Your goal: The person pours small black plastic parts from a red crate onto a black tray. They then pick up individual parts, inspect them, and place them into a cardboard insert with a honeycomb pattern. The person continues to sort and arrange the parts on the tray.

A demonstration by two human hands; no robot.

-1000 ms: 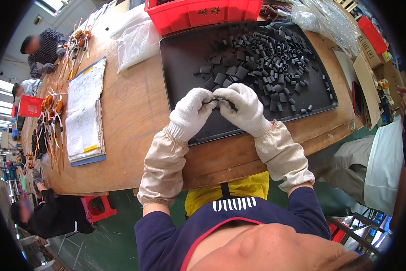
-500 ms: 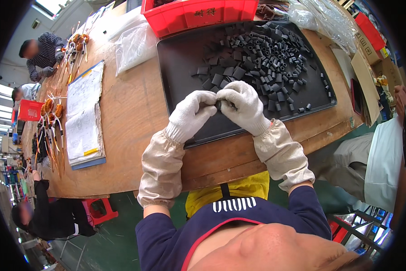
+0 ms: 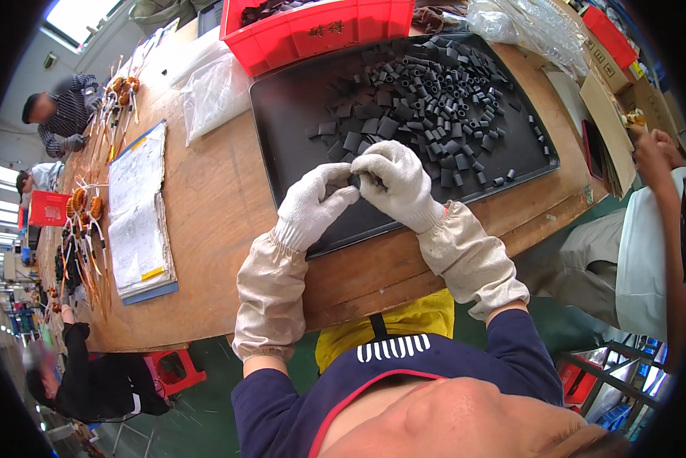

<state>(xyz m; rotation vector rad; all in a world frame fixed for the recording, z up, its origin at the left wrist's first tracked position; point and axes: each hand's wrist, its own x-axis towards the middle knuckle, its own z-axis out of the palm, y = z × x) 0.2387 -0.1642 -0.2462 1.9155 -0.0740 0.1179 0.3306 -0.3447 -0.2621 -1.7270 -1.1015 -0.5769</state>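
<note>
Both my hands wear white knitted gloves and meet over the near left part of a black tray (image 3: 297,114). Fingers and thumb of my left hand (image 3: 311,206) pinch one side of a small black tube piece (image 3: 355,181). My right hand (image 3: 398,187) is curled around its other side, hiding most of it. Loose black tube pieces (image 3: 434,99) lie heaped across the far and right parts of the tray, some flat and some round and open-ended.
A red bin (image 3: 312,34) stands behind the tray, beside clear plastic bags (image 3: 215,95). To the left lie an open paper folder (image 3: 138,214) and wound copper coils with leads (image 3: 91,202). Cardboard (image 3: 608,126) stands at the right, where another person's hands (image 3: 658,156) work.
The view has shifted slightly, so the tray and bin appear further left. My hands stay together on the small piece, with the left fingers a little more spread. The neighbour's hands at right come further in.
</note>
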